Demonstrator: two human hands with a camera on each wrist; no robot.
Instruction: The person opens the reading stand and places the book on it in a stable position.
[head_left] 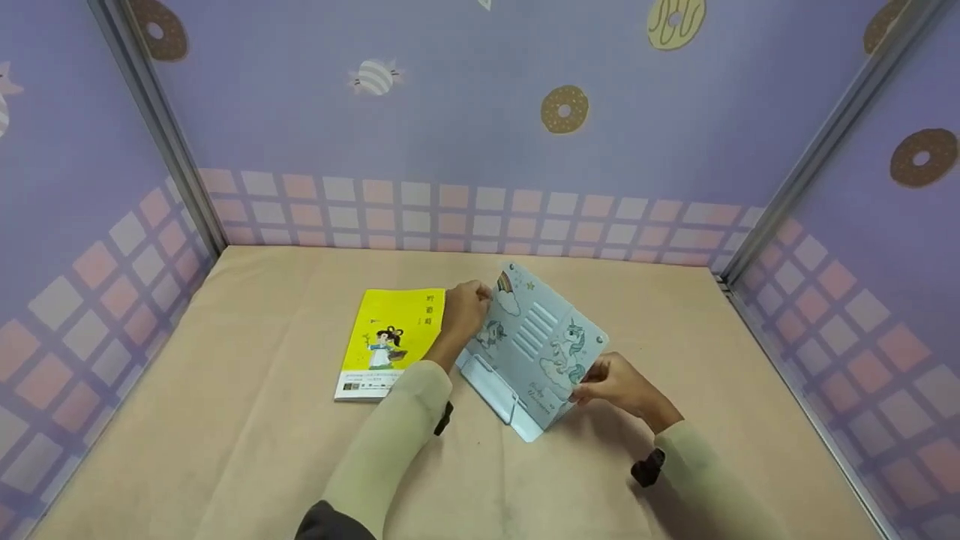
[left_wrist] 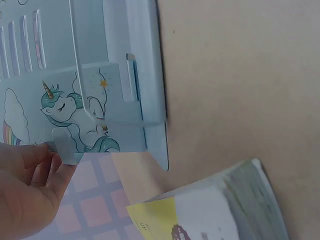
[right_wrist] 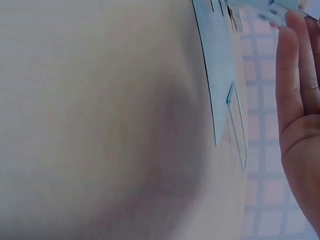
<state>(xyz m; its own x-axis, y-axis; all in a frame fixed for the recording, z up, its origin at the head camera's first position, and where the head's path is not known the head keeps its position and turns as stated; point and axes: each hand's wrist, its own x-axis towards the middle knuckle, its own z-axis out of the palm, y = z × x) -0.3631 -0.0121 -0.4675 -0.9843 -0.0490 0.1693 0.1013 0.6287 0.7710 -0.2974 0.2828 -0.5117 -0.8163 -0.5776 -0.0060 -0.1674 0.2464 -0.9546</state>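
Note:
A light blue book stand (head_left: 525,345) with printed unicorns and a rainbow stands tilted back on the table, its ledge (head_left: 499,394) towards the front left. My left hand (head_left: 465,309) pinches the stand's left edge, thumb and fingers around the panel near a small tab (left_wrist: 62,142). At the opposite edge, my right hand (head_left: 621,384) grips the panel, thumb on the printed side and fingers partly hidden behind. Thin wire page holders (left_wrist: 80,75) cross the lower front. Left of the stand lies a yellow book (head_left: 394,330) with a cartoon figure on its cover, partly covered by my left forearm.
A beige cloth covers the table (head_left: 277,465). Purple walls (head_left: 465,135) with doughnut and candy prints enclose it at the back and both sides, with metal posts (head_left: 825,142) at the corners. The book in the left wrist view shows its thick page edges.

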